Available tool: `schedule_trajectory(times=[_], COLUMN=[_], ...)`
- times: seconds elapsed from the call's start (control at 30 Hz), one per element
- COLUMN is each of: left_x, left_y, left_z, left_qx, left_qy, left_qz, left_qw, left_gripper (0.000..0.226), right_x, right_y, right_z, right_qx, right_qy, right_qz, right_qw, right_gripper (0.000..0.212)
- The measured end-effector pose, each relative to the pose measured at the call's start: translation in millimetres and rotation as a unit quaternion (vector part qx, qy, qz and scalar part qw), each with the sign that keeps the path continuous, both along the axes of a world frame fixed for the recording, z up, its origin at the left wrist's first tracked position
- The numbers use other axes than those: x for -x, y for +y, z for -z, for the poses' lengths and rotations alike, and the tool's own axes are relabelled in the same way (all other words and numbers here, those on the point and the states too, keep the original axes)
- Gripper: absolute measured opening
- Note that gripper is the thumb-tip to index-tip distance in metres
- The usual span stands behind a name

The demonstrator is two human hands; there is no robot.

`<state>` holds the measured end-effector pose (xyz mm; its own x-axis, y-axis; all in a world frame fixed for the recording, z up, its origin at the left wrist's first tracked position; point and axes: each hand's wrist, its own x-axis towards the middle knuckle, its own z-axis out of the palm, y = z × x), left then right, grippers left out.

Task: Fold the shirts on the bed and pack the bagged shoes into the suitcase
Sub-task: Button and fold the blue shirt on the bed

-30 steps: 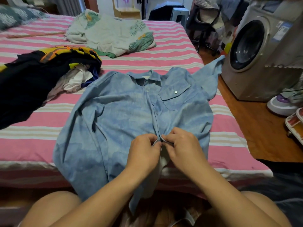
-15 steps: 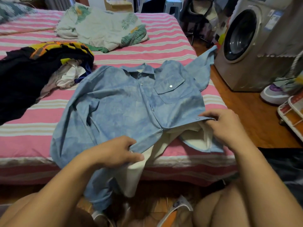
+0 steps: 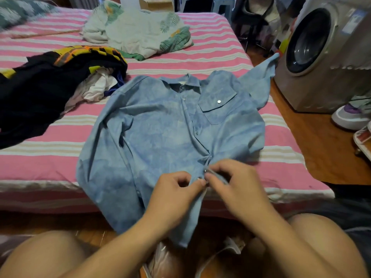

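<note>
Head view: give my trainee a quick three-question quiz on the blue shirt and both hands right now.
1. True or false: the blue shirt lies front up on the striped bed, its collar away from the person.
2. Where do the left hand and right hand meet?
A. at the collar
B. at the lower button placket
C. on the chest pocket
3. Fill in: the black and yellow garment lies to the shirt's ____ in the picture.

Key: 1 true; 2 B; 3 left.
</note>
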<state>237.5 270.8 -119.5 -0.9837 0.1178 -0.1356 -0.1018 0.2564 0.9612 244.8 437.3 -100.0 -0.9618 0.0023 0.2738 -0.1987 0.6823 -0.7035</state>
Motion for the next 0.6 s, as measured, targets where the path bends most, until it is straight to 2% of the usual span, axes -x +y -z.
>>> schedule_trajectory(times=[0.07, 0.27, 0.37, 0.5, 0.6], left_x=[-5.3, -7.0, -8.0, -11.3, -11.9], left_y=[2.8, 1.5, 3.0, 5.6, 6.9], left_z=[-0.1, 4.5, 6.0, 7.6, 9.1], left_qx=[-0.015, 0.094, 0.137, 0.163, 0.172], left_qy=[0.0, 0.06, 0.076, 0.091, 0.089], left_qz=[-0.012, 0.032, 0.037, 0.058, 0.052], left_qw=[1.0, 0.993, 0.987, 0.981, 0.98], left_gripper=[0.046, 0.028, 0.037, 0.031, 0.04], right_x=[-12.4, -17.4, -21.3, -24.9, -28.1], right_y=[-3.8, -0.8, 1.3, -0.4, -1.8], right_z=[12.5, 17.4, 19.2, 23.3, 25.2], right_qx=[-0.071, -0.057, -0.044, -0.088, -0.114], right_qy=[0.047, 0.072, 0.072, 0.057, 0.055], right_qz=[0.001, 0.009, 0.017, 0.006, -0.002], right_qw=[0.996, 0.996, 0.996, 0.994, 0.992], right_gripper=[0.007, 0.004, 0.002, 0.008, 0.012])
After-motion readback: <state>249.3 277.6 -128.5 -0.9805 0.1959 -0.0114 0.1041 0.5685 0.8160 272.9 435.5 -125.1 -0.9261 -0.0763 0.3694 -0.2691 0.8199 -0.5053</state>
